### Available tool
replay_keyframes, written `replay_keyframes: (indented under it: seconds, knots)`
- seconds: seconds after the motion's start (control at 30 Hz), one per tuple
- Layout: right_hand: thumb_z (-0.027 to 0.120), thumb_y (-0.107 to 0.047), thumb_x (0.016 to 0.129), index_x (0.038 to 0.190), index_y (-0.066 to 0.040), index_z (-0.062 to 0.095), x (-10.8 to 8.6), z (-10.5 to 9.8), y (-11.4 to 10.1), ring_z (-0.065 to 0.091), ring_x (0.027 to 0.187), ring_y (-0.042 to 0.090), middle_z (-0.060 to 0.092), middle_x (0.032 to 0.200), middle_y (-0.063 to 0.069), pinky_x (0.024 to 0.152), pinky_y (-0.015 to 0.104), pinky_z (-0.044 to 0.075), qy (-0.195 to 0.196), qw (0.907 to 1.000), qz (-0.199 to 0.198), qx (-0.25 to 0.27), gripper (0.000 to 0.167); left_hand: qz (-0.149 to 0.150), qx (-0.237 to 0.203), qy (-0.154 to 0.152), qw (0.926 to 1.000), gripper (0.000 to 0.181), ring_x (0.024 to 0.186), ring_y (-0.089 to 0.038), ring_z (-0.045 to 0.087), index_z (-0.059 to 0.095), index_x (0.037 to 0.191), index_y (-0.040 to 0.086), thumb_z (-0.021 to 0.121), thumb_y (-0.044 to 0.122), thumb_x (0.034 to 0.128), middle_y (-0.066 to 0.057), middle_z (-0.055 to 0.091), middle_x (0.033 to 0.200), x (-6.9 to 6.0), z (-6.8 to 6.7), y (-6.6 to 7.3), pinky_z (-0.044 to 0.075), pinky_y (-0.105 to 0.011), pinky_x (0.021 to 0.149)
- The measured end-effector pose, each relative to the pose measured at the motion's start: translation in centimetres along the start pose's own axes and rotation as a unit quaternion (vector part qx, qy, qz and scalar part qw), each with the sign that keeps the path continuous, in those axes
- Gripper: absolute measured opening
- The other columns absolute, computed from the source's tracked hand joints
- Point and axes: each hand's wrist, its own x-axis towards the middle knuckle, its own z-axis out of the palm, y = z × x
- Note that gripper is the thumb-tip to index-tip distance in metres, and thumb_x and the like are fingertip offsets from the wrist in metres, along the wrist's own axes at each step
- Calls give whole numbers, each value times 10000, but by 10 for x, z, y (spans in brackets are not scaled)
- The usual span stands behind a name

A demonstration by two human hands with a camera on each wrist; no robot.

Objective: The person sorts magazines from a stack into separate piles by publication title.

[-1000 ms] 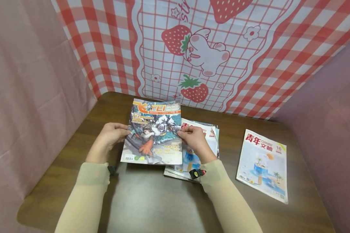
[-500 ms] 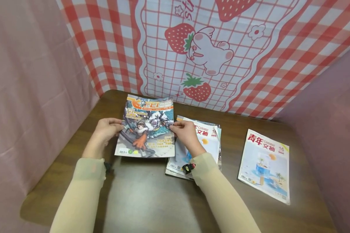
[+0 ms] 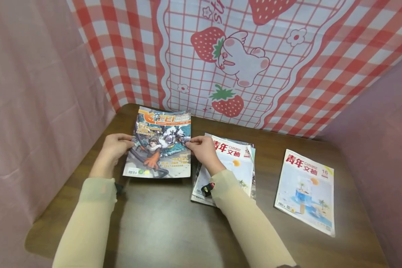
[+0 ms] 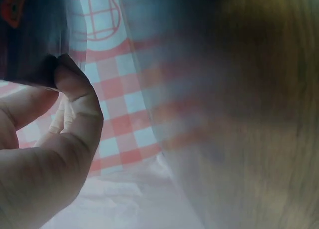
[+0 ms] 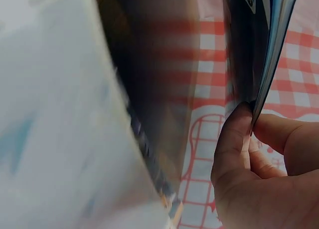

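Note:
Both hands hold a magazine [image 3: 160, 145] with an orange "FEI" title and a cartoon figure on its cover, raised above the left part of the table. My left hand [image 3: 113, 150] pinches its left edge between thumb and fingers; the left wrist view shows this hand [image 4: 60, 134] gripping the edge. On the opposite edge, my right hand [image 3: 204, 150] pinches the magazine, whose page edges [image 5: 274, 54] show in the right wrist view. Just right of it lies a stack of magazines [image 3: 232, 163], topped by a white one with red lettering, partly covered by the right forearm.
A separate white magazine [image 3: 305, 193] with red lettering lies at the right of the brown table [image 3: 167, 223]. A red-and-white checked cloth with strawberries [image 3: 227, 56] hangs behind the table. Pink curtains [image 3: 47, 93] close off the left and right sides.
Both hands have carried the FEI magazine to the left, away from over the stack, uncovering more of the stack's top magazine. The head view has shifted slightly.

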Motion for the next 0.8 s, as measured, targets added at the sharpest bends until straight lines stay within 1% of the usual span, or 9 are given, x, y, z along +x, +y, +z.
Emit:
replay_keyframes:
  seconds: [0.13, 0.27, 0.33, 0.43, 0.57, 0.7, 0.8]
  knots:
    - [764, -116, 929, 1077, 56, 726, 4, 14, -2, 708, 758, 220, 720, 898, 124, 698, 348, 604, -80, 9999, -31, 72, 230, -101, 177, 120, 9997, 373, 689, -117, 566, 603, 1287, -118, 617, 30, 946, -242, 579, 1214, 2, -8, -2, 503, -238, 603]
    - [760, -143, 939, 1085, 28, 730, 6, 26, -5, 716, 770, 228, 725, 900, 96, 677, 338, 597, -228, 9997, 15, -59, 228, -89, 399, 255, 9988, 364, 710, -137, 556, 608, 1261, -139, 622, 9, 929, -262, 571, 1219, 4, -16, -5, 471, -231, 579]
    - [761, -157, 940, 1084, 19, 730, 7, 31, -7, 717, 772, 229, 728, 899, 84, 671, 336, 593, -281, 9995, 39, -115, 229, -21, 505, 314, 9982, 351, 759, -161, 542, 613, 1239, -153, 625, -5, 921, -271, 569, 1216, 5, -19, -6, 462, -233, 598]
    - [760, -166, 942, 1073, 7, 729, 11, 37, -11, 718, 776, 238, 732, 893, 71, 660, 336, 586, -309, 9994, 79, -155, 219, 4, 623, 386, 9973, 341, 862, -219, 523, 617, 1225, -154, 626, -11, 916, -274, 557, 1228, 10, -23, -7, 452, -257, 643]
    - [768, -150, 930, 1021, 15, 739, 17, 44, -16, 732, 783, 276, 738, 869, 80, 647, 314, 584, -276, 9994, 161, -132, 191, -77, 707, 449, 9965, 338, 973, -287, 513, 616, 1224, -153, 625, -22, 912, -284, 549, 1255, 16, -27, -5, 458, -282, 705]
    - [769, -143, 929, 998, 9, 749, 21, 49, -20, 734, 809, 298, 725, 875, 72, 642, 312, 583, -265, 9991, 298, -103, 168, -81, 724, 521, 9960, 330, 1021, -315, 510, 617, 1204, -165, 624, -50, 896, -295, 552, 1250, 20, -28, -3, 450, -278, 743]
    - [766, -142, 932, 1009, 7, 749, 24, 51, -22, 731, 812, 285, 710, 893, 71, 661, 326, 589, -287, 9988, 396, -85, 169, -80, 745, 541, 9957, 329, 1023, -322, 506, 611, 1199, -173, 623, -62, 890, -296, 549, 1237, 23, -30, -4, 443, -269, 734]
